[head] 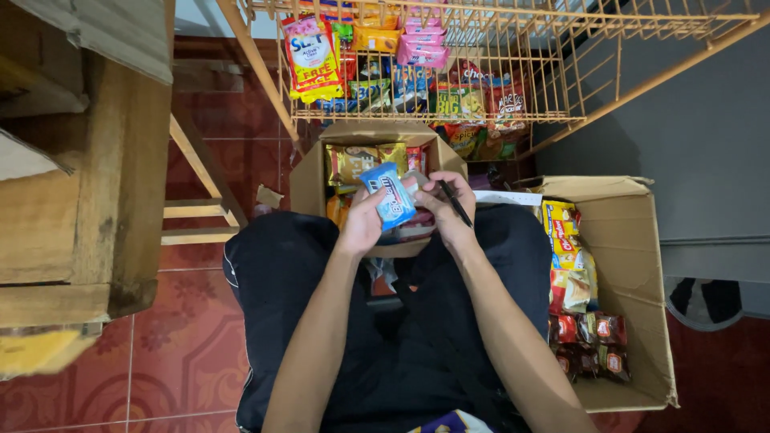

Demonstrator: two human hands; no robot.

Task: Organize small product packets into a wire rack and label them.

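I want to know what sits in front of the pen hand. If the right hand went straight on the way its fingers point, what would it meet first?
The right hand, holding a black pen, points toward the blue packet in the left hand; it already seems to touch it, though depth is unclear.

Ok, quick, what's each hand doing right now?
Left hand: closed on a small blue packet, held over the open carton.
Right hand: holding a black pen, fingertips touching the packet.

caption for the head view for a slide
Left hand holds a blue packet, right hand a pen, over a snack box.
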